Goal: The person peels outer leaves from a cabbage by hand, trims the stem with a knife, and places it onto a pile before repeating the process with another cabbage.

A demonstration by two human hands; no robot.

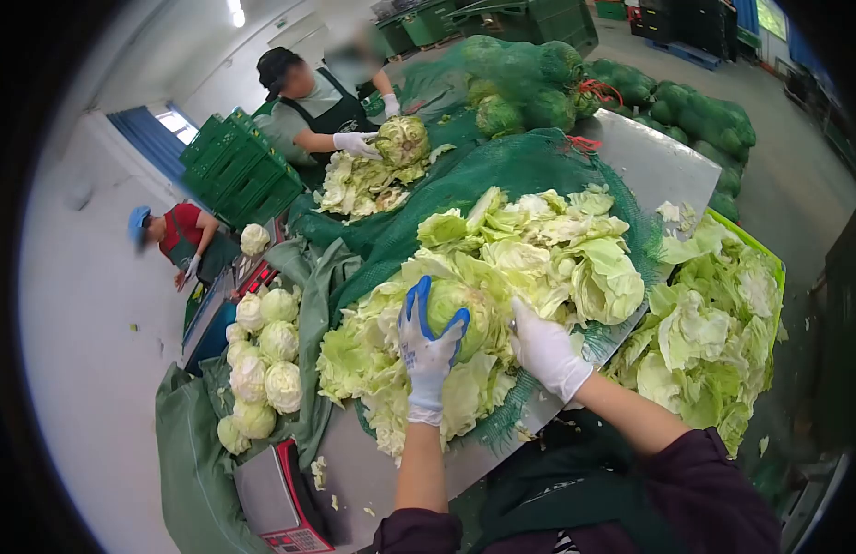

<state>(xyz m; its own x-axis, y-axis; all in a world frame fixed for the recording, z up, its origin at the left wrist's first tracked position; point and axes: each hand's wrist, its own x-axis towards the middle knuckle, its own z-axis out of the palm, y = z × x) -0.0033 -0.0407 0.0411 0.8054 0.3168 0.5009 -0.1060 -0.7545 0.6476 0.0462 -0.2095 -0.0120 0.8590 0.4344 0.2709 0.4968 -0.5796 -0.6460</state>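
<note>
Gloved in white with blue fingertips, the left hand (428, 346) is wrapped around a cabbage head (460, 314), its fingers curled over the near side and top, gripping it. That cabbage sits on a heap of loose trimmed leaves (530, 254) piled over green netting (502, 171) on a metal table (659, 166). Just beside it, the right hand (548, 355), in a plain white glove, presses against the cabbage's right flank among the leaves; its fingers are partly buried, so I cannot tell how firmly it grips. Far left, a green sack (192, 452) holds trimmed cabbages (262, 360), with a scale (280, 503) at the near table edge. Behind, a co-worker's gloved hand (357, 143) holds another cabbage (402, 140) over a second leaf pile. Netted bags of cabbages (525, 83) lie at the table's far end. To the right, a green crate (756, 249) is full of discarded leaves.
</note>
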